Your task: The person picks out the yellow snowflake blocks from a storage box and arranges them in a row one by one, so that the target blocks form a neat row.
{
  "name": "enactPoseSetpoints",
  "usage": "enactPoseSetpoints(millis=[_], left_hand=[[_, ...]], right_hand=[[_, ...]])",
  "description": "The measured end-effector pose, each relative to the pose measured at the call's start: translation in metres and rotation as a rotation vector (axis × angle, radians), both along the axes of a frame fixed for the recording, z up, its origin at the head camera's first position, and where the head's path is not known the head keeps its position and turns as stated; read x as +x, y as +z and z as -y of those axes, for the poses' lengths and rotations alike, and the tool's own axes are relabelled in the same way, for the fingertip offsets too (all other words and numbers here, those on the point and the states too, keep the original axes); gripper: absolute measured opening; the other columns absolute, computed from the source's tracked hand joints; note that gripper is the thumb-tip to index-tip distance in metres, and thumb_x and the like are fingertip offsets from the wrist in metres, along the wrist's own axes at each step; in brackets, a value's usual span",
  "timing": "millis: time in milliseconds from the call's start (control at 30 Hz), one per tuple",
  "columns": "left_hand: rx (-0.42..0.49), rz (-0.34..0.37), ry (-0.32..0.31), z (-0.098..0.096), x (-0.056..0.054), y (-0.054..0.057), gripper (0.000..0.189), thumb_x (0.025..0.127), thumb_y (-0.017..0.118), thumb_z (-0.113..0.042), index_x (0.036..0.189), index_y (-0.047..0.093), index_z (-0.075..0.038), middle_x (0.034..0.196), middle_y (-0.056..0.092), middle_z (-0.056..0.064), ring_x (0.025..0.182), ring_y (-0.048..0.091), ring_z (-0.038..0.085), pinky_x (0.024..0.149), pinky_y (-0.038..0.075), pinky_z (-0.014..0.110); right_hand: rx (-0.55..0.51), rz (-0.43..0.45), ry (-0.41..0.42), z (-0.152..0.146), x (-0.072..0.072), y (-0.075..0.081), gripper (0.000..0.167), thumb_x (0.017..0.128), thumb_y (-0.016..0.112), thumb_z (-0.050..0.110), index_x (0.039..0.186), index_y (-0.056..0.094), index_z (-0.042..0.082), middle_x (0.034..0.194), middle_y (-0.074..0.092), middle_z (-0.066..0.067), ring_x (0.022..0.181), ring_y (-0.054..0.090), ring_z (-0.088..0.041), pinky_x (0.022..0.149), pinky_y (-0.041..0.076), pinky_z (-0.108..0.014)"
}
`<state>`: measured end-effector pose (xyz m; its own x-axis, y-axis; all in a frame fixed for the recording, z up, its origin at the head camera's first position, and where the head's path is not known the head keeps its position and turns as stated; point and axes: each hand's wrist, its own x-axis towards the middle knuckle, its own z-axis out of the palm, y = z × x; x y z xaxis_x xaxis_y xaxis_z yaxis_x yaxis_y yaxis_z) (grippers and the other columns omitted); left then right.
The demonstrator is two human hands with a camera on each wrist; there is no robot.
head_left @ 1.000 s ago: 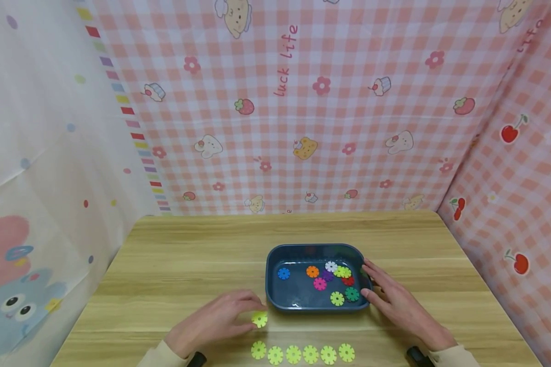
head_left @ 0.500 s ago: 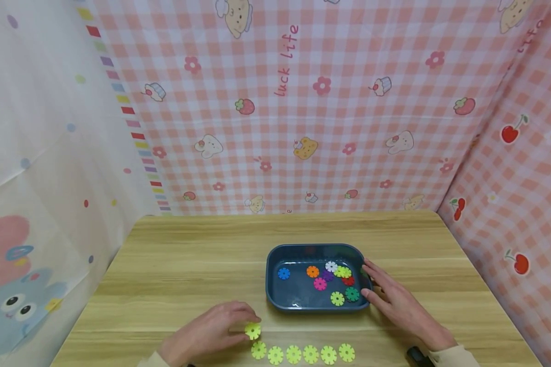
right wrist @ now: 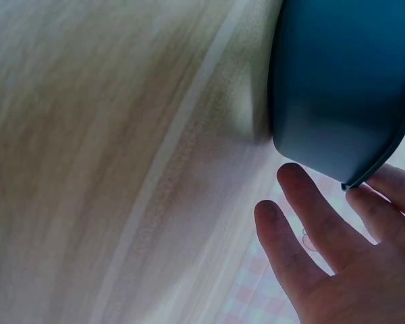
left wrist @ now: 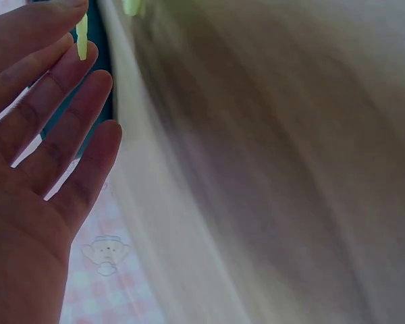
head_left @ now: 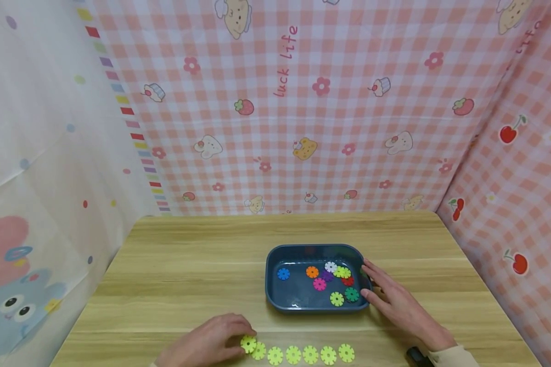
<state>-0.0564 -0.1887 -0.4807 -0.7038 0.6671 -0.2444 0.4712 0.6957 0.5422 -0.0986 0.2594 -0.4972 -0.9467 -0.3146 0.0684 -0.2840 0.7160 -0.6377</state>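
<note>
My left hand pinches a yellow-green snowflake disc between thumb and fingertip, while its other fingers spread loosely in the left wrist view. The disc shows edge-on there. In the head view it overlaps the leftmost disc of a row of matching yellow-green discs near the front of the table. My right hand touches the right end of a dark blue tray with its fingers extended. Seen from the right wrist, fingertips are right at the tray's rim.
Inside the tray are several discs, among them a blue disc, an orange disc, a pink disc and a green disc. The wooden table meets a pink checked cloth at its back edge.
My left hand has moved towards the front and slightly left with the pinched disc, from beside the tray to the left end of the row. My right hand stays at the tray.
</note>
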Motion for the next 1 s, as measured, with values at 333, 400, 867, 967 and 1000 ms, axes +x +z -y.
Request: enactPoseSetpoints(millis=[333,400,867,967,1000], left_hand=[[0.013,0.060,0.042,0.009,0.003,-0.012,0.025,0.099,0.072,-0.036,0.123,0.073,-0.032,0.115,0.064,-0.023,0.101,0.057,-0.001,0.097,0.056,0.032],[0.012,0.070,0.052,0.010,0.003,-0.013,0.024,0.099,0.072,-0.035,0.123,0.073,-0.032,0.115,0.064,-0.023,0.101,0.056,-0.002,0.096,0.055,0.030],[0.061,0.058,0.049,0.018,0.004,-0.021,0.026,0.098,0.073,-0.030,0.125,0.072,-0.032,0.116,0.064,-0.024,0.104,0.056,-0.002,0.096,0.055,0.029],[0.073,0.068,0.053,0.020,0.004,-0.022,0.026,0.098,0.073,-0.030,0.125,0.072,-0.032,0.117,0.065,-0.024,0.103,0.056,-0.002,0.096,0.055,0.029],[0.075,0.077,0.058,0.020,0.004,-0.022,0.026,0.098,0.073,-0.030,0.125,0.072,-0.033,0.117,0.064,-0.024,0.103,0.056,-0.002,0.096,0.055,0.029]], right_hand=[[0.006,0.011,-0.005,0.000,-0.001,0.000,0.065,0.106,0.060,0.037,0.159,0.040,0.006,0.168,0.029,-0.014,0.145,0.043,-0.041,0.109,0.045,-0.060],[0.003,0.014,-0.005,0.000,-0.001,0.001,0.065,0.106,0.060,0.037,0.159,0.039,0.007,0.168,0.029,-0.014,0.145,0.043,-0.042,0.109,0.044,-0.061],[0.007,0.005,-0.005,0.001,0.000,0.000,0.064,0.106,0.061,0.035,0.159,0.040,0.005,0.168,0.030,-0.014,0.141,0.049,-0.040,0.107,0.046,-0.059],[0.008,0.002,-0.006,0.000,0.000,0.000,0.064,0.106,0.061,0.035,0.159,0.040,0.005,0.168,0.030,-0.014,0.139,0.051,-0.039,0.107,0.047,-0.058],[0.009,0.001,-0.006,0.000,0.000,0.000,0.064,0.106,0.061,0.034,0.159,0.040,0.005,0.168,0.030,-0.014,0.138,0.052,-0.039,0.106,0.047,-0.058]])
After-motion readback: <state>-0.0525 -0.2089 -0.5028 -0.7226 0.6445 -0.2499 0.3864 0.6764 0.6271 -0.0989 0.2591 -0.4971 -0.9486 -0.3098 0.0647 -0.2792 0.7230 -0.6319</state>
